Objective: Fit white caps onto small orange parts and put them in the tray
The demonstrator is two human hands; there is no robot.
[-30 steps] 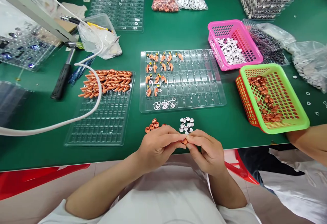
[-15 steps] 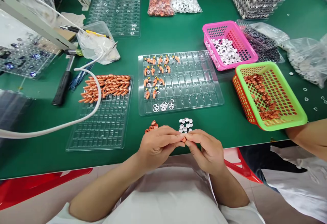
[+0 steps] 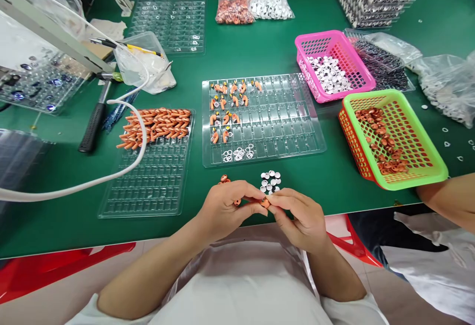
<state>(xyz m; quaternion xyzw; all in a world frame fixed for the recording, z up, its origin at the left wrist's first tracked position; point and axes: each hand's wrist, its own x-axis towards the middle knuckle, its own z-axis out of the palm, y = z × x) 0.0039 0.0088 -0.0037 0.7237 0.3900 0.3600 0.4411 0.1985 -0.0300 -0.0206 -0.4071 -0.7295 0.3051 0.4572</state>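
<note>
Orange piece (image 3: 264, 203) between fingers (image 3: 287, 199) of left hand (image 3: 225, 209) and right hand (image 3: 304, 218).

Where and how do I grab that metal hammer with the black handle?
Probably grip the slim black handle of the metal hammer, coming from the near side: it points toward the near edge of the green table, with the metal head lying farther away.

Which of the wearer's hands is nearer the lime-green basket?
Right. The right hand is left of the lime-green basket and lower in view; the left hand is farther left.
</note>
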